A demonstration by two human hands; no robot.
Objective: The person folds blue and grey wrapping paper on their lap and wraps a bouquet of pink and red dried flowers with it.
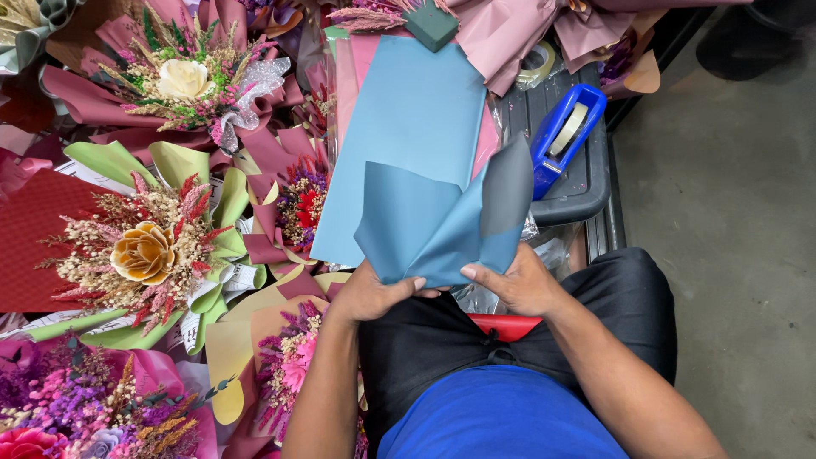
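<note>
Bright, even light falls from overhead, and colours read vivid and saturated. Shadows are soft and short; a dim patch lies beneath the folded blue paper. A mild sheen shows on the blue tape dispenser. Focus is sharp across the centre, with slight wide-angle stretching and softness toward the corners.

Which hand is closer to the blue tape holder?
The right hand. It pinches the folded blue paper just below the blue tape holder, which sits up on the grey tray. The left hand holds the paper's other side, farther away.
</note>
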